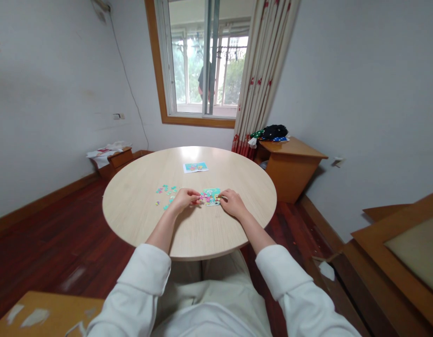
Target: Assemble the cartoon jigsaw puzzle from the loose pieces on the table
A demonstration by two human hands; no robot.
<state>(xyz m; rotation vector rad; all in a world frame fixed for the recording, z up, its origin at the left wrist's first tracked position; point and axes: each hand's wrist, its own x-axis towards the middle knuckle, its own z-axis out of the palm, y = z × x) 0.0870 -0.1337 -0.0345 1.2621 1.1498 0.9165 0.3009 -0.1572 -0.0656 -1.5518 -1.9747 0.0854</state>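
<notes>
On the round light-wood table (142, 220) lies a small, partly joined colourful jigsaw puzzle (209, 196). My left hand (184, 198) rests at its left edge, fingers curled and pinched against the pieces. At the puzzle's right edge my right hand (231, 201) does the same, fingertips pressed on it. Several loose teal and pink pieces (166, 193) lie scattered left of my left hand. A printed picture sheet (195, 167) lies farther back on the table.
A wooden side cabinet (289, 168) with dark clothes on top stands at the back right, beside a curtain (260, 75). A low box with papers (111, 157) sits by the left wall. Wooden furniture (402, 243) stands at the right.
</notes>
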